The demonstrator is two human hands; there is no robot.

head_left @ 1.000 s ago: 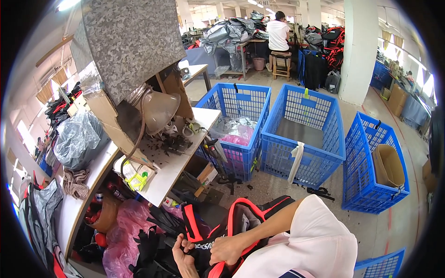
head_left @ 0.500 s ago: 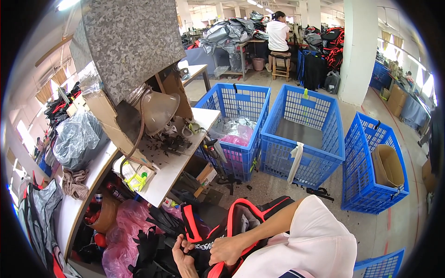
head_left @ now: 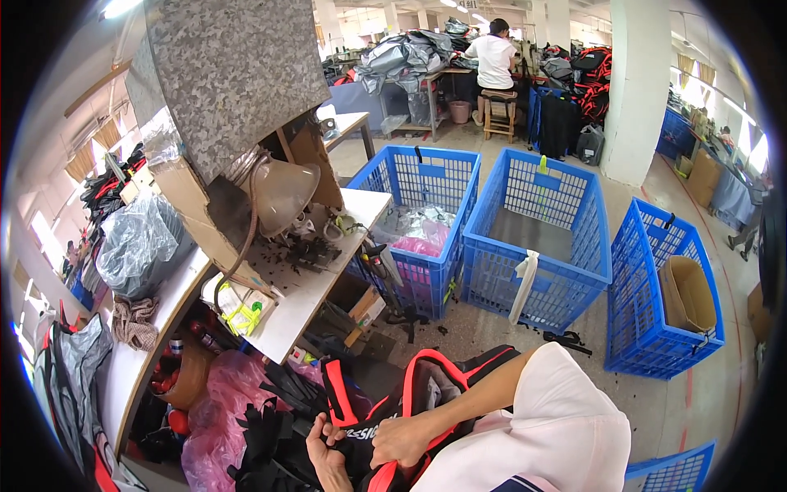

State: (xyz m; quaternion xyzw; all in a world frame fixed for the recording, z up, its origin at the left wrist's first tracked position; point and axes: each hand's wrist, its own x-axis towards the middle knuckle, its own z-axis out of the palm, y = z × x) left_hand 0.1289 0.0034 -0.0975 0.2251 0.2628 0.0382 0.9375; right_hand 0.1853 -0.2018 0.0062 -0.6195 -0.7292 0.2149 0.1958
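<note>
Located bag (head_left: 408,392) at lower centre, close in front of the body: black, edged in red, with one strip arching upward. Observed right hand (head_left: 399,443) on top of it, clenched into a fist on the fabric (knuckles hiding the exact fold held). Observed left hand (head_left: 325,447) just beside, with fingers curled inward at the bag's near left part; cannot tell from this view about any cloth pinched there. Noted black straps (head_left: 291,392) heaped left of the bag, then pink plastic (head_left: 225,402) farther left, partly beneath the table. On the white table (head_left: 270,336), recorded lamp (head_left: 287,195) tilted over dark scraps (head_left: 307,252). Beyond the bag, counted three blue crates in a row: left crate (head_left: 422,283) containing clear and pink plastic, middle crate (head_left: 566,283) with a pale strip (head_left: 524,283) hanging over its near rim, right crate (head_left: 643,328) holding a carton (head_left: 689,291). In the background, saw a co-worker (head_left: 494,64) in white, seated on a stool (head_left: 498,111), facing away.
</note>
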